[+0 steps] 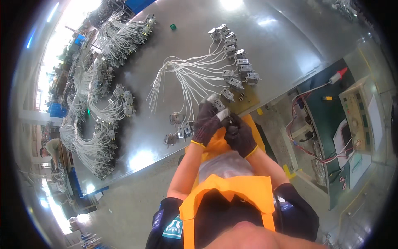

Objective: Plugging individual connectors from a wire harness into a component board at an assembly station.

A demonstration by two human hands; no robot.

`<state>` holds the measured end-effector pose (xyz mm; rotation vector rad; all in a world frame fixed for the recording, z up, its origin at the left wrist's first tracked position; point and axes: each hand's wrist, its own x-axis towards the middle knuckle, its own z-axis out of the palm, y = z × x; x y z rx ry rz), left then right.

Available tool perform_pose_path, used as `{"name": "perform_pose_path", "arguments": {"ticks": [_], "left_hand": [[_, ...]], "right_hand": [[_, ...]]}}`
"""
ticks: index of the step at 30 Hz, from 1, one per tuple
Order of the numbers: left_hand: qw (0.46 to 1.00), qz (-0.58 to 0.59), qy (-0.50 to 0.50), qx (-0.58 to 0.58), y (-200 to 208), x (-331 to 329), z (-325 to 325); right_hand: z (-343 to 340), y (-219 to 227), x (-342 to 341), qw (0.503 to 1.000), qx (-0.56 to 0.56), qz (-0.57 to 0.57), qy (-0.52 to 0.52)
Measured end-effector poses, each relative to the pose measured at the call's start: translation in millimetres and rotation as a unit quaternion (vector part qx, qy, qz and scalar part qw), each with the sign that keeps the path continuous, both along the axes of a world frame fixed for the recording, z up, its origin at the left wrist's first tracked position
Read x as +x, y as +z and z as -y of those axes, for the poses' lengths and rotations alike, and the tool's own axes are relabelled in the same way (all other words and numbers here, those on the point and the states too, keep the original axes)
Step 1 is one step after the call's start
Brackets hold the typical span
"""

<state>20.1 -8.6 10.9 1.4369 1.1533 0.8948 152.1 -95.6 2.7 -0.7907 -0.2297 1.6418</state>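
My left hand (206,121), in a dark glove with pale fingertips, is closed on a small boxy metal part (218,105) at the table's near edge. Close beside it, my right hand (239,135), in a dark glove, has its fingers curled together near the left fingertips. Whatever it pinches is hidden. Beyond my hands, a curved row of similar metal parts (243,67) lies on the table, their white wires (186,66) gathered into a bundle to the left. Several more metal parts (176,118) rest left of my left hand.
Big heaps of wired metal parts (120,41) cover the table's left side. Small pieces lie on a brownish patch (248,97) by my hands. A green cap (173,27) sits farther back. On the right, a side bench (327,124) carries a control box (357,116) and red cables.
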Motion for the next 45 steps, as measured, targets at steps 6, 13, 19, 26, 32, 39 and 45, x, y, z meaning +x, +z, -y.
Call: {"name": "perform_pose_path", "arguments": {"ticks": [6, 13, 19, 26, 32, 39, 45], "left_hand": [[0.948, 0.275, -0.039, -0.153, -0.1, -4.3, -4.5], [0.977, -0.112, -0.053, 0.174, -11.1, 3.5, -11.6], [0.991, -0.010, -0.135, 0.012, 2.3, -5.1, -17.3], [0.984, 0.108, -0.094, -0.107, 20.0, -3.9, -11.8], [0.995, -0.048, -0.079, -0.036, 17.2, 1.1, -16.2], [0.928, -0.276, -0.099, 0.230, 11.6, 7.4, -17.3], [0.967, -0.217, -0.044, 0.123, 24.4, 15.9, -8.1]], "right_hand": [[-43.1, -21.7, 17.9, 0.976, 0.013, -0.201, -0.085], [-9.6, -4.7, 34.0, 0.989, 0.059, 0.112, -0.070], [4.5, 0.9, 0.2, 0.937, 0.068, 0.340, -0.035], [-7.1, -8.7, -7.6, 0.829, 0.178, 0.528, -0.042], [-7.2, -14.7, -13.7, 0.871, 0.159, 0.451, -0.107], [-16.5, -0.8, 11.7, 0.492, 0.349, 0.788, -0.126], [-9.9, -29.3, -15.6, 0.928, 0.016, 0.369, -0.052]]}}
